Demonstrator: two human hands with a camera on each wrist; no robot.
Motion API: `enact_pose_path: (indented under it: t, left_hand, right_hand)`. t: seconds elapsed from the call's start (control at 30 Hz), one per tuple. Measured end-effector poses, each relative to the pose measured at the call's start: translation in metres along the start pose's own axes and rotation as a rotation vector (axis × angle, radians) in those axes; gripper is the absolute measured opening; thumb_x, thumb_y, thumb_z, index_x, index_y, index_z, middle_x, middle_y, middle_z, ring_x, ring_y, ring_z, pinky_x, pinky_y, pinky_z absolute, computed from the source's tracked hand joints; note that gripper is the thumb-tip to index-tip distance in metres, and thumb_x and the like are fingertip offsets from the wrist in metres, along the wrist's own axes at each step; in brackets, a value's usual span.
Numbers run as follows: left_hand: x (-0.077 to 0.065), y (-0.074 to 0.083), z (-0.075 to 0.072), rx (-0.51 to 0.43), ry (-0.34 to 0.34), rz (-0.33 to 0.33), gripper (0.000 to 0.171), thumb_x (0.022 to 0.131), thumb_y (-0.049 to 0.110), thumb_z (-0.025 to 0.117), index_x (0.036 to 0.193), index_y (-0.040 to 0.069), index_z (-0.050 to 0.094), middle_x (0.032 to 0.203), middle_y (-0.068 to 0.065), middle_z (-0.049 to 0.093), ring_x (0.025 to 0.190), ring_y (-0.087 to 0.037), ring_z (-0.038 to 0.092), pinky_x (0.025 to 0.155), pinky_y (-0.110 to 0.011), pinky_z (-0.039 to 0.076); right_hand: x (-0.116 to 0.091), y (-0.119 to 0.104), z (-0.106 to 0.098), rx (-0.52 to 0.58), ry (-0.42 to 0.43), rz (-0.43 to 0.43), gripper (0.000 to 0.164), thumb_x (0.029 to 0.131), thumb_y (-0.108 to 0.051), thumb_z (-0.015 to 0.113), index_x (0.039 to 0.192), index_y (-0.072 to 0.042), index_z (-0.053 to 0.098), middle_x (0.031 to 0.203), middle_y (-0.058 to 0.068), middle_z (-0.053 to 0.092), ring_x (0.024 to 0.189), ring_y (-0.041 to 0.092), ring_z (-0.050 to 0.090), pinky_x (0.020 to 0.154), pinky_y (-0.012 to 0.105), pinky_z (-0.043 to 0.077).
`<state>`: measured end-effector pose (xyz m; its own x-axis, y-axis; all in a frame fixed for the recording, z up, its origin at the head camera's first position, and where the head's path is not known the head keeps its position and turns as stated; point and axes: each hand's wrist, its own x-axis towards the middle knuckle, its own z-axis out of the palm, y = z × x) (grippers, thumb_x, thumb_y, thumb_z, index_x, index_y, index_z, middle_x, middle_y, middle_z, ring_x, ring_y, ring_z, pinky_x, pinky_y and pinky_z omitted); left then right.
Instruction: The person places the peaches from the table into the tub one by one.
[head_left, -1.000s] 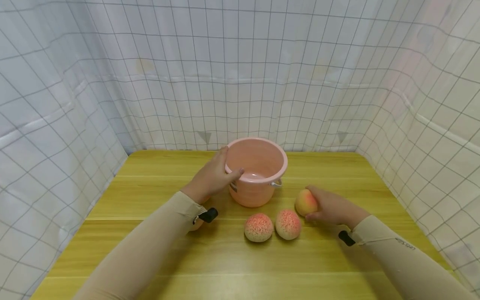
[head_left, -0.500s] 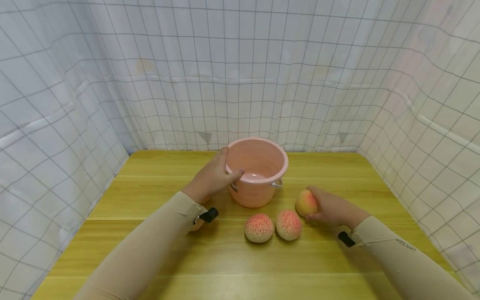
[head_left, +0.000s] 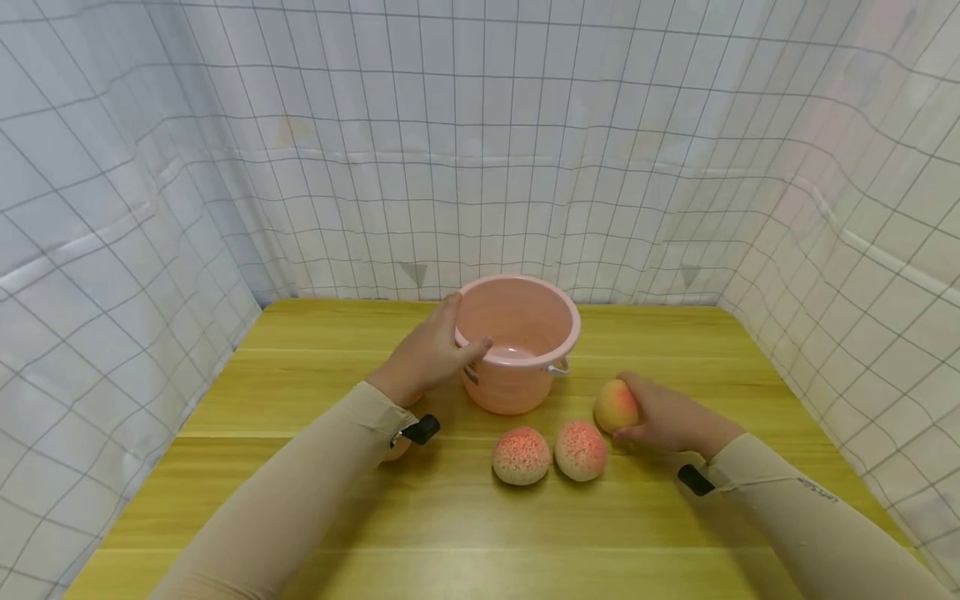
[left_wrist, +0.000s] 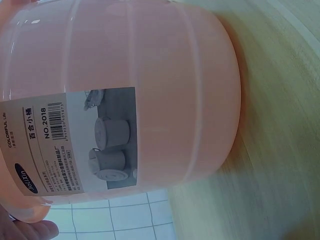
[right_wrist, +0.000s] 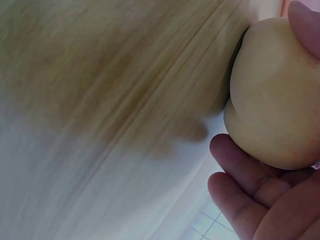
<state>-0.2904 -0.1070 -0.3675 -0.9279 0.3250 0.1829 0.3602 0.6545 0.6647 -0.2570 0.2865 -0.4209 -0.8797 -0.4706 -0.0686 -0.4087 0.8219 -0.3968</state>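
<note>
A pink plastic bucket [head_left: 510, 387] stands upright on the wooden table. My left hand [head_left: 426, 354] grips its left rim, with the thumb over the front edge. In the left wrist view, the bucket wall carries a printed label [left_wrist: 65, 145], and some fingertips [left_wrist: 37, 230] show at the lower left corner. To the right of the bucket, my right hand [head_left: 667, 418] holds a yellow peach [head_left: 615, 407] with a red blush, low at the tabletop. The right wrist view has that peach [right_wrist: 272, 90] between thumb and fingers.
Two speckled red peaches, one left [head_left: 521, 457] and one right [head_left: 581, 451], lie in front of the bucket. Another round pale thing [head_left: 397, 448] is mostly hidden under my left wrist. A gridded white curtain [head_left: 495, 167] encloses the table [head_left: 480, 542] at the back and sides.
The whole head view has shifted slightly, placing things a little further right. Both hands keep their hold on the bucket and the peach, with no other visible change.
</note>
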Motion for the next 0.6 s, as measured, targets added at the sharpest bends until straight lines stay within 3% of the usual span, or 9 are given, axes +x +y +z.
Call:
enact_pose_path:
  t: [0.37, 0.6]
  left_hand:
    - [-0.0001, -0.0016, 0.0021, 0.015, 0.004, -0.010, 0.101, 0.095, 0.069, 0.060, 0.169, 0.017, 0.017, 0.167, -0.010, 0.037, 0.145, -0.030, 0.049, 0.119, -0.053, 0.043]
    - [-0.0008, 0.0008, 0.0001, 0.024, 0.004, -0.011, 0.100, 0.095, 0.069, 0.059, 0.169, 0.016, 0.017, 0.167, -0.011, 0.037, 0.146, -0.030, 0.049, 0.119, -0.053, 0.043]
  right_hand:
    - [0.0006, 0.0021, 0.0013, 0.029, 0.037, -0.029, 0.074, 0.084, -0.031, 0.089, 0.140, -0.004, 0.048, 0.120, 0.011, 0.066, 0.107, 0.024, 0.065, 0.095, 0.051, 0.054]
    - [0.0020, 0.0059, -0.0049, 0.018, 0.095, -0.014, 0.089, 0.086, -0.034, 0.088, 0.150, 0.005, 0.039, 0.137, 0.025, 0.061, 0.121, 0.037, 0.065, 0.102, 0.058, 0.052]
